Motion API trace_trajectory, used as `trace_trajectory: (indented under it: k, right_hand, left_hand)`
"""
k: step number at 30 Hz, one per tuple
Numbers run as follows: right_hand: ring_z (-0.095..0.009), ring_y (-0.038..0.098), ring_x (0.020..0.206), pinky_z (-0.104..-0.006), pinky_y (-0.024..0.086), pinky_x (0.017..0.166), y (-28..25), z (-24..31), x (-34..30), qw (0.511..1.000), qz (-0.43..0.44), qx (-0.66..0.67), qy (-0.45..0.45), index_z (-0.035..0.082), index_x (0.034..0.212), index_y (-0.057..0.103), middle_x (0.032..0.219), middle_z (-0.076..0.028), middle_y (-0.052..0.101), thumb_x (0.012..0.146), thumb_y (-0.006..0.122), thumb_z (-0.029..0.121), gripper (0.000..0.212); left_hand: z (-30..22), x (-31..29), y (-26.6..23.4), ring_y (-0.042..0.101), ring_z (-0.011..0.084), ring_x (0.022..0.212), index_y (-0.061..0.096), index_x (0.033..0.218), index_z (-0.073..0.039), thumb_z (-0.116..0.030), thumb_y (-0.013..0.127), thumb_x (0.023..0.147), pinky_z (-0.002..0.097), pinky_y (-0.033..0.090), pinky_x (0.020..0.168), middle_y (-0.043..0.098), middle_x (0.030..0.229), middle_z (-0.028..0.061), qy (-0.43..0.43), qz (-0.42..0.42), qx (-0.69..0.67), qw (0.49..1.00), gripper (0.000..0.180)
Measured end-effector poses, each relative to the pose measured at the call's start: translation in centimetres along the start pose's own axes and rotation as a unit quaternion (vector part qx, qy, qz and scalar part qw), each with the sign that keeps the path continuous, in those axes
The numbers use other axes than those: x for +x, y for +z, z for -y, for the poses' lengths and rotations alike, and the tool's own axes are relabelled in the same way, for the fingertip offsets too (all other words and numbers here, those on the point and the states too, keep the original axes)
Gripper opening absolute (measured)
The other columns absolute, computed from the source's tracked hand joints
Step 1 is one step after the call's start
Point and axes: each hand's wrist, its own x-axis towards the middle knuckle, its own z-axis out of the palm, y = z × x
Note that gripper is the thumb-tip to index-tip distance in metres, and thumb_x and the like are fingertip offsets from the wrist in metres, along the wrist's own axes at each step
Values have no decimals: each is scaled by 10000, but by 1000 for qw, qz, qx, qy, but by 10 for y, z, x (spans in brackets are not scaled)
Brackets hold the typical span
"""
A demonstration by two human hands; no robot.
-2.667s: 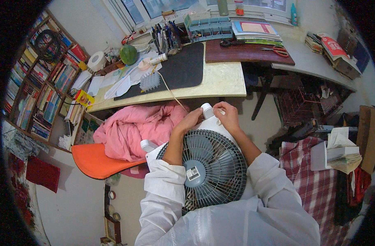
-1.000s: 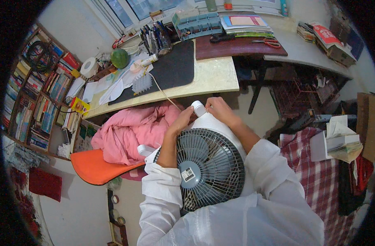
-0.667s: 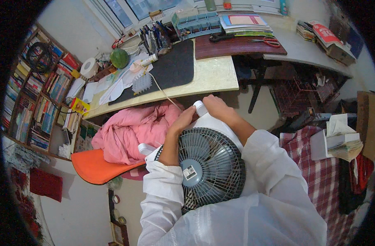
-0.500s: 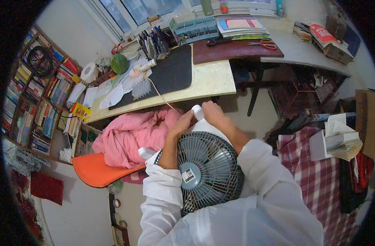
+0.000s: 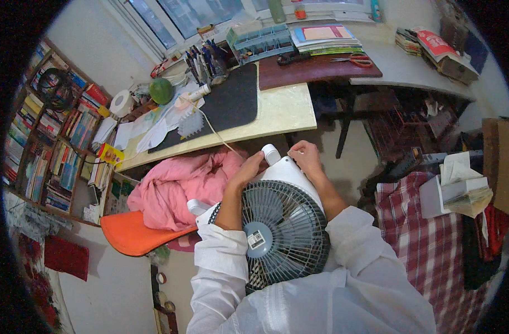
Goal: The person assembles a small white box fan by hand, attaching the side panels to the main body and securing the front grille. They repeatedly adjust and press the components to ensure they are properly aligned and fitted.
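Observation:
A fan (image 5: 288,222) with a dark grey wire grille, grey blades and a white body lies against my lap, grille up. A label sits on its round grey hub. At the fan's far end, my left hand (image 5: 249,168) grips the white body beside a rounded white foot (image 5: 271,153). My right hand (image 5: 307,158) is just right of that foot, thumb and fingertips pinched together. Whatever is between those fingertips is too small to name. Near the pinch, a small dark hole shows in the white body. Another white foot (image 5: 197,207) sticks out at the left.
Beyond the fan stands a desk (image 5: 288,114) with papers, a watermelon (image 5: 161,91), pens and red-handled scissors (image 5: 360,60). A pink cloth (image 5: 182,186) lies on an orange chair (image 5: 135,232) at the left. Plaid fabric (image 5: 416,239) and a white box (image 5: 431,197) are at the right.
My right hand has come off the white body, moving slightly right, and its fingers are now pinched. The small hole has come into sight. My left hand stays on the fan.

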Motion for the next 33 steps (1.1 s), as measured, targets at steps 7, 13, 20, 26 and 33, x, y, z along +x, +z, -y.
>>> trace_trajectory:
  k: [7, 13, 20, 26, 33]
  right_hand:
    - [-159, 716, 826, -328, 554, 779, 7, 14, -5, 994, 99, 2, -43, 43, 945, 791, 874, -76, 778, 814, 806, 159, 176]
    - [-187, 729, 833, -341, 554, 799, 6, 15, -8, 990, 115, -38, -70, 36, 973, 798, 880, -107, 785, 820, 794, 161, 198]
    - [-142, 674, 753, -301, 517, 679, 3, 16, -9, 990, 129, 15, -61, 42, 989, 798, 862, -71, 769, 874, 747, 128, 153]
    - [-49, 555, 686, -228, 414, 557, -6, 25, -13, 964, 174, 172, 101, 53, 1025, 778, 844, 9, 710, 917, 704, 80, 133]
    - [-45, 545, 685, -228, 415, 572, -1, 22, -13, 978, 156, 133, 34, 52, 1023, 772, 835, 4, 704, 901, 716, 107, 145]
  left_hand:
    - [7, -3, -9, 627, 230, 1134, 597, 1352, 12, -410, 407, 1120, 385, 487, 1018, 671, 1271, 99, -14, -5, -1, 1000, 517]
    - [9, 1, -7, 630, 228, 1099, 605, 1340, 12, -408, 404, 1119, 386, 489, 1008, 678, 1240, 104, -4, -14, 16, 1000, 515]
    - [11, 1, -6, 610, 206, 1083, 598, 1349, 10, -396, 388, 1126, 368, 496, 977, 666, 1237, 88, 9, -13, 18, 1000, 508]
    - [13, 7, -7, 602, 199, 1087, 593, 1363, -4, -393, 400, 1125, 363, 499, 959, 651, 1257, 83, -3, -4, 25, 1000, 495]
    - [8, 0, -4, 606, 208, 1099, 591, 1361, -2, -378, 398, 1124, 366, 495, 971, 653, 1264, 92, 0, -9, 15, 1000, 484]
